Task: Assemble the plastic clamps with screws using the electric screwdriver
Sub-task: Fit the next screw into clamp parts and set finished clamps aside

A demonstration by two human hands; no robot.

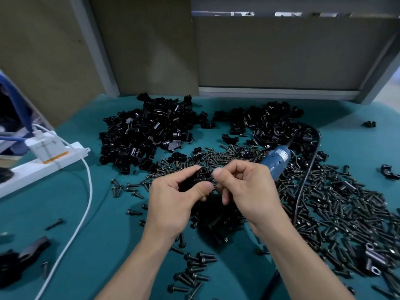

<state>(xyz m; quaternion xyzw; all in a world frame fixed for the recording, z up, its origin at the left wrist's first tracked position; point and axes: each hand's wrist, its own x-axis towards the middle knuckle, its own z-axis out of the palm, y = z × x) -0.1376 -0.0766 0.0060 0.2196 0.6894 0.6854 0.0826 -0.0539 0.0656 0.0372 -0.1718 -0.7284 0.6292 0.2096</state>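
Both hands are together mid-frame, raised over the teal counter (108, 245). The left hand (177, 191) grips a black clamp (202, 174) between thumb and curled fingers, with its round bore facing the camera. The right hand (244, 187) pinches the clamp's right edge with thumb and forefinger, the other fingers curled in. There's something small and dark at that pinch, but I can't tell if it's a screw.

The screwdriver (279, 158) has a blue body and lies on the counter just behind the right hand, its front end hidden by the knuckles. It sits on loose screws. Its black cord (303, 185) loops from its back end and runs toward the near edge on the right.

The screws (337, 208) are black and spread thick over the right half of the counter. A small bunch (197, 265) lies between the forearms, with a few strays on the left.

Spare clamps sit in two heaps at the back, a left heap (147, 131) and a right heap (270, 122), with singles scattered around them.

A white power strip (43, 163) lies at the left with a plug seated in it. A white cable (85, 202) curves from there toward the near edge. Grey panels (270, 50) stand behind the counter.
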